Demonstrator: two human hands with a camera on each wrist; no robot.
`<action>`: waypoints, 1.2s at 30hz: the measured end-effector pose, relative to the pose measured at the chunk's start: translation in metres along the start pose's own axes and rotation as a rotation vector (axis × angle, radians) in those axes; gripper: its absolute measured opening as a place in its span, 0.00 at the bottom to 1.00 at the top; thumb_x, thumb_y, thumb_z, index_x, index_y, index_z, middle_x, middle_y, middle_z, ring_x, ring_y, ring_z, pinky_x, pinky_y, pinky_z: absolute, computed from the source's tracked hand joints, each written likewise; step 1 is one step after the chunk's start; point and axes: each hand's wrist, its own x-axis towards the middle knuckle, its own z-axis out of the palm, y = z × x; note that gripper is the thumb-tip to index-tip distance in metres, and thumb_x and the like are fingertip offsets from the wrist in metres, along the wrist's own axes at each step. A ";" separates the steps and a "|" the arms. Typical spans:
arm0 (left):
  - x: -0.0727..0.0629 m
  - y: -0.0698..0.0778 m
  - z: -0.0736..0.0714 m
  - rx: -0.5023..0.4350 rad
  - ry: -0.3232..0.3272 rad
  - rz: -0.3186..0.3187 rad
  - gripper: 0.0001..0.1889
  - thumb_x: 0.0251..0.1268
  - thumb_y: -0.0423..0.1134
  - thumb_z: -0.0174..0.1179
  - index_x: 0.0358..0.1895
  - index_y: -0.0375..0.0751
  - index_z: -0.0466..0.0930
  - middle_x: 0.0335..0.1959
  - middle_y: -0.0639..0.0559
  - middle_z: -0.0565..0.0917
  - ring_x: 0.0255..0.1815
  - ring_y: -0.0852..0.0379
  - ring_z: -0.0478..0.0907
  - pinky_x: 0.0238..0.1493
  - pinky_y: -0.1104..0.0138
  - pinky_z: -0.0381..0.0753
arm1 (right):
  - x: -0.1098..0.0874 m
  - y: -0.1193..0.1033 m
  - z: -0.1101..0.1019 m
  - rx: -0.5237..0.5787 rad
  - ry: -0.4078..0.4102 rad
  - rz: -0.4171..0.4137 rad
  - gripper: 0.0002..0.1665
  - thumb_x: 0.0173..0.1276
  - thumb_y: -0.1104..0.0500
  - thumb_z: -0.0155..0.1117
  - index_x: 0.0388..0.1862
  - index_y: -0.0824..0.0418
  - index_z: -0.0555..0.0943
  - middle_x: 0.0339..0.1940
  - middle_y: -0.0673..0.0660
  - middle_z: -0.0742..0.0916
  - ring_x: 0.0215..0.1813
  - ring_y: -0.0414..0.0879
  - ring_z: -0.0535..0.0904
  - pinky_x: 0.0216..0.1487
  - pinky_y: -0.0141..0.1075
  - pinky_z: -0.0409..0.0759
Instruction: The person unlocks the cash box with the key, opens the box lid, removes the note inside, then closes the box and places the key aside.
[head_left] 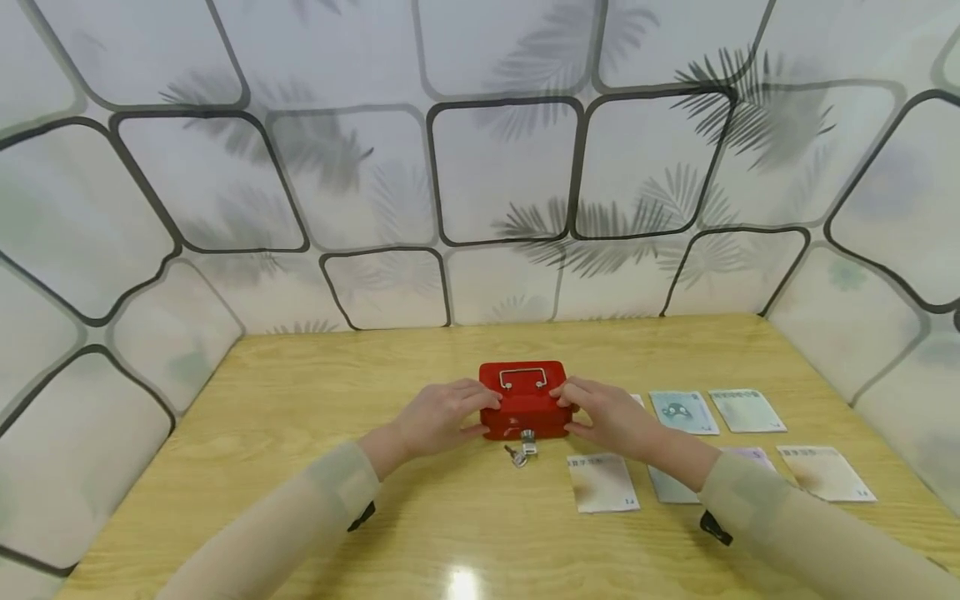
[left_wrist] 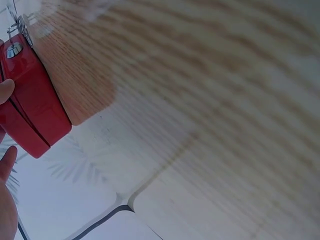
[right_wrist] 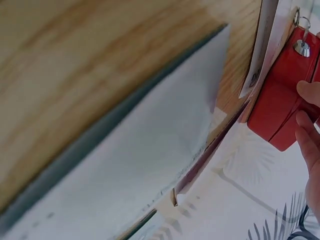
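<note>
A red metal cash box [head_left: 525,405] with a wire handle [head_left: 522,373] folded on its lid sits on the wooden table. My left hand [head_left: 442,414] holds its left end, fingers on the lid's edge and thumb low at the front. At the opposite end my right hand [head_left: 611,417] grips it the same way. In the left wrist view the thumb [left_wrist: 6,91] lies against the box near the lid seam. The right wrist view shows the thumb [right_wrist: 309,92] and fingertips at the seam too. From the lock at the front hangs a key ring [head_left: 528,442] with keys [head_left: 517,456].
Stacks of play banknotes lie at the right: one nearest the box [head_left: 603,483], a blue-green stack [head_left: 683,412], a pale green one [head_left: 747,411] and a tan one [head_left: 826,473]. Others are partly under my right forearm. A patterned cloth wall [head_left: 502,283] borders the wooden table [head_left: 315,375].
</note>
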 end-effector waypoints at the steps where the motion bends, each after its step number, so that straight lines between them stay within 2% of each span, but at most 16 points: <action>1: -0.001 0.000 0.000 -0.011 -0.002 -0.006 0.17 0.53 0.37 0.74 0.46 0.42 0.81 0.49 0.51 0.85 0.49 0.57 0.81 0.46 0.69 0.81 | -0.001 0.001 0.000 0.007 -0.005 -0.010 0.26 0.51 0.67 0.78 0.47 0.61 0.76 0.45 0.53 0.83 0.42 0.44 0.81 0.42 0.38 0.83; 10: -0.003 -0.001 0.002 -0.021 0.005 -0.004 0.17 0.54 0.36 0.73 0.47 0.43 0.81 0.49 0.51 0.84 0.50 0.57 0.81 0.47 0.68 0.81 | -0.002 0.009 -0.004 0.011 -0.015 -0.116 0.24 0.52 0.67 0.77 0.49 0.61 0.80 0.49 0.53 0.83 0.43 0.44 0.82 0.42 0.37 0.83; 20: -0.004 0.002 0.002 0.003 0.016 0.018 0.17 0.52 0.36 0.74 0.46 0.42 0.82 0.47 0.51 0.85 0.48 0.56 0.82 0.45 0.69 0.81 | 0.001 0.008 -0.001 -0.012 0.001 -0.170 0.23 0.50 0.68 0.78 0.46 0.61 0.81 0.47 0.54 0.83 0.44 0.46 0.82 0.43 0.39 0.83; 36: 0.001 0.006 -0.001 0.025 -0.031 -0.002 0.15 0.53 0.36 0.74 0.45 0.42 0.83 0.42 0.54 0.87 0.46 0.57 0.82 0.45 0.70 0.81 | -0.003 0.006 0.002 0.015 -0.009 -0.065 0.21 0.51 0.68 0.78 0.44 0.61 0.83 0.47 0.52 0.82 0.44 0.45 0.82 0.44 0.38 0.83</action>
